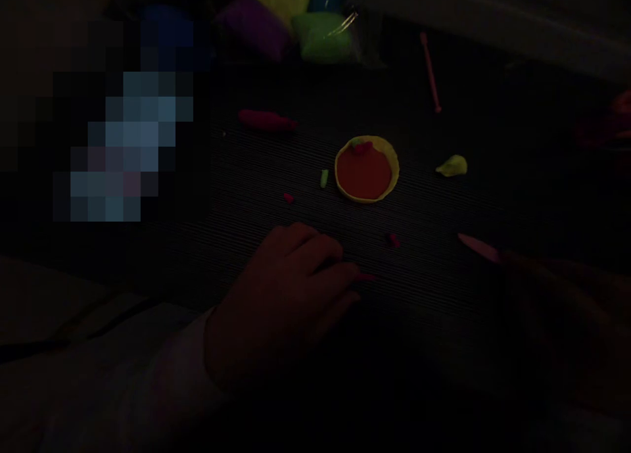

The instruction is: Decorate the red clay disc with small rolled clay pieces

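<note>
In dim light, my left hand [290, 288] is closed, its thumb and finger pinching a thin pink strip of modelling clay [365, 277] at the dark table top. At the right, my right hand [557, 295], mostly lost in shadow, grips a pink clay knife [479, 247] whose blade points left. Beyond the hands lies a round clay piece with a yellow rim [395, 170] and a flat orange-red middle [363, 171]. Small green and pink bits rest inside its far edge. Loose around it are a green bit [324, 178], a pink bit [288, 198] and another pink bit [393, 240].
A pink clay roll [266, 120] lies at the back left, a yellow clay lump [452, 166] at the right. Farther back are a thin pink tool [430, 73] and bagged purple [256, 27] and green clay [323, 37]. A blurred, pixelated patch [142, 137] covers the upper left.
</note>
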Demonstrator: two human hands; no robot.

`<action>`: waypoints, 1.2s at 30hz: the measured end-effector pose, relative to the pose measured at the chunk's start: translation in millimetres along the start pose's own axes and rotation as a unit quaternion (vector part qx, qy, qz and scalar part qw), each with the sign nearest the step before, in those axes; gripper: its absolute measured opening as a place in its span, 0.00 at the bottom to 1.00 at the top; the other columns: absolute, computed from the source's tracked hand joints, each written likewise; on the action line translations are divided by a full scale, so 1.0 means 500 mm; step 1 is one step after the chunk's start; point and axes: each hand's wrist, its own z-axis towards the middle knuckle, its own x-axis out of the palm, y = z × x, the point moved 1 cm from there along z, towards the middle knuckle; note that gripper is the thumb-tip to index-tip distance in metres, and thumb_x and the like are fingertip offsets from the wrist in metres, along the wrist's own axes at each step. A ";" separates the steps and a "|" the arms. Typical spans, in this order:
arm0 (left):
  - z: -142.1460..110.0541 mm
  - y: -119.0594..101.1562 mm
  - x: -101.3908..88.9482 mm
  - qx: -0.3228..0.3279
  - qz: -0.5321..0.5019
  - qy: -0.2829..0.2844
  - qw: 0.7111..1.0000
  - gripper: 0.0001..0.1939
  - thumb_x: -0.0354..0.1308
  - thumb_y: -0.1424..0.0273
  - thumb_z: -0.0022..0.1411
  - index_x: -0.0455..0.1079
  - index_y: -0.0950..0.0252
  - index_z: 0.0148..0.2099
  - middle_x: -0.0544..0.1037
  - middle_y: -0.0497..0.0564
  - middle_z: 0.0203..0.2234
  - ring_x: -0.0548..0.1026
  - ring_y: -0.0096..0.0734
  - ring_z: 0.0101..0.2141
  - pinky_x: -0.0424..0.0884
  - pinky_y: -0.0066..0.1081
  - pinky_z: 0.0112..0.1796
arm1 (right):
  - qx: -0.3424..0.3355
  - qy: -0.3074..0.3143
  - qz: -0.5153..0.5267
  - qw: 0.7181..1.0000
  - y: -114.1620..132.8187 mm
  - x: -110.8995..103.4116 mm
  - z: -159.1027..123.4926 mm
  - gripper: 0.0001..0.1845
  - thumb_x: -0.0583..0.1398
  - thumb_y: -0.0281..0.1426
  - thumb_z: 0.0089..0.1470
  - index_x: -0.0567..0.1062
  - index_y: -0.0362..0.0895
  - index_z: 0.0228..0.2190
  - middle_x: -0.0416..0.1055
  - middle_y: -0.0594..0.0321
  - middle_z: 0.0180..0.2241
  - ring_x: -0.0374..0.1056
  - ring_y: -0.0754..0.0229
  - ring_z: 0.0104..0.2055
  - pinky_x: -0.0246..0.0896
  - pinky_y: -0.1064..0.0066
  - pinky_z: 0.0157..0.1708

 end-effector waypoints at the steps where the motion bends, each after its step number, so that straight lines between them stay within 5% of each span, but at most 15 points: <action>1: -0.001 0.001 -0.001 -0.003 -0.002 -0.002 1.000 0.09 0.52 0.68 0.57 0.68 0.61 0.41 0.72 0.48 0.34 0.65 0.32 0.36 0.63 0.36 0.36 | 0.010 -0.014 -0.056 0.998 0.025 -0.016 0.014 0.28 0.59 0.28 0.45 0.63 0.49 0.50 0.67 0.53 0.41 0.65 0.44 0.38 0.57 0.55 0.33; 6: -0.004 -0.002 -0.001 -0.013 -0.005 -0.024 1.000 0.08 0.52 0.70 0.57 0.68 0.62 0.40 0.73 0.47 0.33 0.66 0.31 0.36 0.63 0.35 0.37 | 0.018 -0.097 -0.030 0.995 0.161 -0.062 0.076 0.27 0.58 0.24 0.46 0.63 0.48 0.50 0.66 0.53 0.41 0.63 0.47 0.41 0.57 0.55 0.37; 10: -0.008 -0.009 -0.003 -0.034 0.003 -0.053 0.998 0.09 0.50 0.74 0.57 0.67 0.66 0.41 0.74 0.48 0.33 0.66 0.29 0.36 0.64 0.32 0.38 | -0.067 -0.031 0.047 0.996 0.241 -0.042 0.105 0.16 0.56 0.25 0.48 0.69 0.43 0.42 0.69 0.58 0.33 0.63 0.56 0.34 0.56 0.62 0.32; 14: -0.020 -0.016 -0.004 -0.040 0.008 -0.062 0.997 0.14 0.46 0.80 0.57 0.64 0.68 0.45 0.74 0.49 0.33 0.65 0.30 0.37 0.65 0.31 0.37 | -0.074 0.002 0.011 0.997 0.291 -0.024 0.132 0.13 0.53 0.29 0.51 0.72 0.39 0.38 0.70 0.59 0.28 0.60 0.58 0.28 0.50 0.63 0.29; 24: -0.033 -0.016 -0.011 -0.026 -0.061 -0.037 0.997 0.15 0.45 0.79 0.57 0.63 0.65 0.47 0.73 0.47 0.30 0.66 0.26 0.32 0.65 0.28 0.34 | -0.065 0.022 0.024 0.997 0.296 -0.013 0.158 0.15 0.52 0.29 0.52 0.71 0.40 0.41 0.70 0.57 0.32 0.60 0.58 0.31 0.53 0.63 0.31; 36: -0.022 -0.007 0.000 0.025 0.094 -0.048 0.994 0.15 0.50 0.71 0.56 0.67 0.60 0.46 0.71 0.48 0.27 0.65 0.33 0.30 0.63 0.37 0.31 | -0.090 0.030 0.015 0.995 0.294 -0.007 0.147 0.16 0.52 0.28 0.51 0.70 0.46 0.43 0.68 0.60 0.28 0.57 0.61 0.28 0.50 0.66 0.29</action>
